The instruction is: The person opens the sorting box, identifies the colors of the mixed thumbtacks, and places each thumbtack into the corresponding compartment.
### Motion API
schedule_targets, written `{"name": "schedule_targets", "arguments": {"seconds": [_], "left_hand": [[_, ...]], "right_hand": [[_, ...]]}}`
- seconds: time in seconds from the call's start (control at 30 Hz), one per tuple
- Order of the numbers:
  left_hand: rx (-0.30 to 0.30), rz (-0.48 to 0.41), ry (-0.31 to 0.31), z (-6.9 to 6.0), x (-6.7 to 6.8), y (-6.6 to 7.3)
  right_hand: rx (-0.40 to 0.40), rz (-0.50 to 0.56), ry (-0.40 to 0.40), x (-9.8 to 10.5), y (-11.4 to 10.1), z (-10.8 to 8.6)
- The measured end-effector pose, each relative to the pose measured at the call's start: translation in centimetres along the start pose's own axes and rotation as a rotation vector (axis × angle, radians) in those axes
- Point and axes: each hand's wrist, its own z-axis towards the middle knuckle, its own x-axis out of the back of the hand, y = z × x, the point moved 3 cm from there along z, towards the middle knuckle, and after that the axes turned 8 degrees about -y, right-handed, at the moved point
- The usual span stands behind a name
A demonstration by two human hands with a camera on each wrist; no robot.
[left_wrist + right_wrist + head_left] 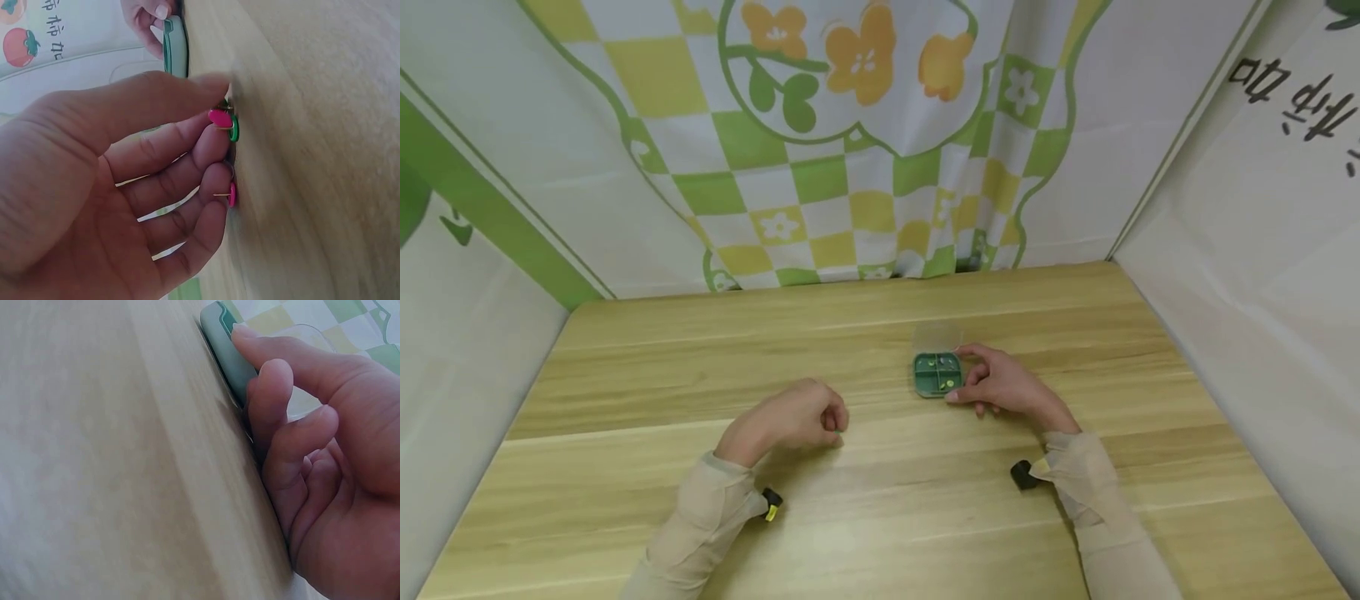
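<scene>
A small green compartment box [927, 382] sits on the table with its clear lid [937, 337] raised at the back. Small yellowish and pale pieces lie in some of its compartments. My right hand [1009, 385] grips the box's right side, thumb at the front corner and forefinger at the back; the right wrist view shows the thumb on the box wall [232, 362]. To the left of the box, my left hand [797, 417] is low over the tabletop, fingers curled. Its thumb and fingertips pinch thumbtacks, a pink one [219, 117] and a green one [235, 128]. Another pink thumbtack [233, 195] touches the lower fingertips.
The wooden table [880, 517] runs back to a checked, flowered curtain [850, 192]. White panels stand at the left [467, 367] and right [1247, 250]. Each sleeve carries a small black device, one at the left wrist [771, 502] and one at the right [1022, 475].
</scene>
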Motion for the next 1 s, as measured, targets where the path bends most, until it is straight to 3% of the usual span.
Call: {"name": "schedule_targets", "arguments": {"seconds": [0.5,1.0], "left_hand": [[-0.03,0.06,0.046,0.03,-0.1,0.31],[-0.054,0.025,0.093,0.05,0.33,-0.01]], "right_hand": [[0.001,-0.008,0.003,0.0,0.07,0.08],[0.018,-0.01,-0.01,-0.01,-0.18,-0.07]]}}
